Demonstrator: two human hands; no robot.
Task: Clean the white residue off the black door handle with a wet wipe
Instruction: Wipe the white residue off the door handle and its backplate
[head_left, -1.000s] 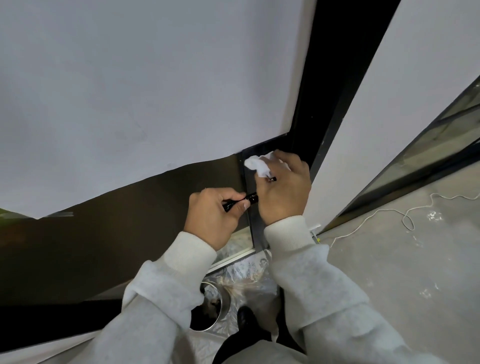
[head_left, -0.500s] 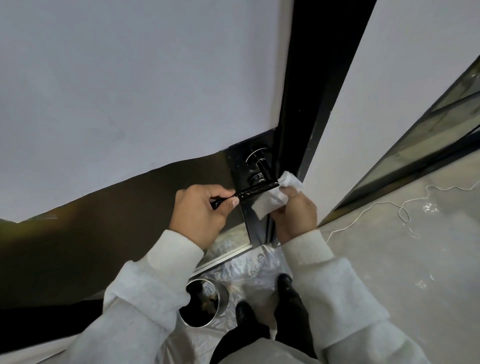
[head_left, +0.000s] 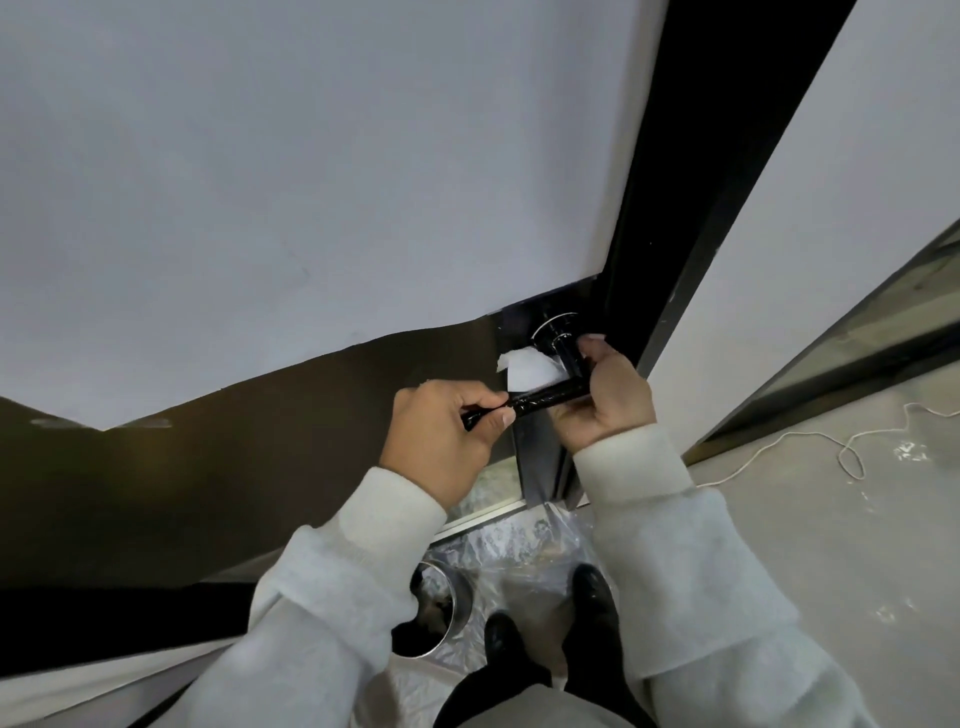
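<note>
Left hand (head_left: 441, 436) curled round the free end of the black door handle (head_left: 540, 399), thumb and fingers pinching the lever and steadying it. Right hand (head_left: 605, 397) wrapped round the handle's bend near the neck, fingers reaching behind it and pressing the wet wipe (head_left: 530, 368) against the far side of the lever; only a white crumpled corner of the wipe showing above the bar. Handle mounted on a dark plate at the edge of the door (head_left: 535, 457), beside the black door frame (head_left: 670, 218), round rose (head_left: 553, 325) just above the neck with a pale arc on its rim, possibly residue, possibly glare; cannot tell. Lever glossy and mostly dark, so probably well along, though the underside and back hidden by both hands. Further out: white protective sheet (head_left: 260, 182) over the upper door, plastic film (head_left: 514, 551) on the floor, a metal bucket (head_left: 439, 608) and black shoes (head_left: 592, 587) below, a white cord (head_left: 810, 441) on the concrete to the right. Risks from here: wipe slipping out from behind the bar under a loose grip and dropping to the floor; lever swinging down under hard rubbing; residue smeared into the joint at the rose and missed.
</note>
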